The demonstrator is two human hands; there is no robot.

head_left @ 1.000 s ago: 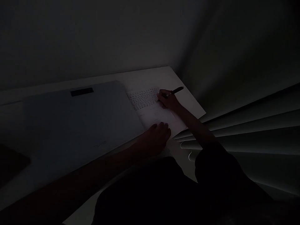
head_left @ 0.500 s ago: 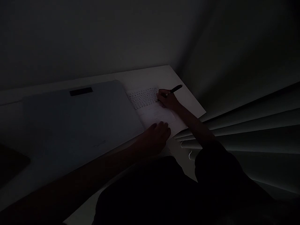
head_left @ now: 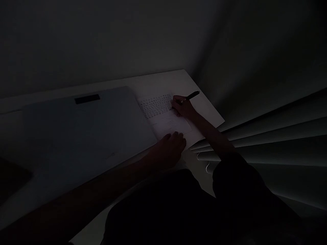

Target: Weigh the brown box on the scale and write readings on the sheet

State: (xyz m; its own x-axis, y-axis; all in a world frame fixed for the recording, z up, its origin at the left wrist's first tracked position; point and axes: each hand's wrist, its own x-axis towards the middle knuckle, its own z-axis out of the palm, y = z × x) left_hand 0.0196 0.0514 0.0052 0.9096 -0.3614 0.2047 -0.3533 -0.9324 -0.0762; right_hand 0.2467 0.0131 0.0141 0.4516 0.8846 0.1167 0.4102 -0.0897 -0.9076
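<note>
The scene is very dark. My right hand (head_left: 183, 107) holds a dark pen (head_left: 191, 95), with its tip on a white printed sheet of paper (head_left: 166, 117) near a block of small print. My left hand (head_left: 170, 148) rests flat on the near edge of that sheet, fingers spread. The paper lies on a white desk (head_left: 163, 83) near its right corner.
A large bluish flat mat or closed laptop (head_left: 81, 129) with a small black label (head_left: 87, 99) covers the desk's left part. Window blinds (head_left: 268, 136) run along the right. A plain wall stands behind the desk. A dark object (head_left: 12, 177) sits at far left.
Nearly nothing differs. The view shifted slightly and my right hand with the pen edged a little along the print.
</note>
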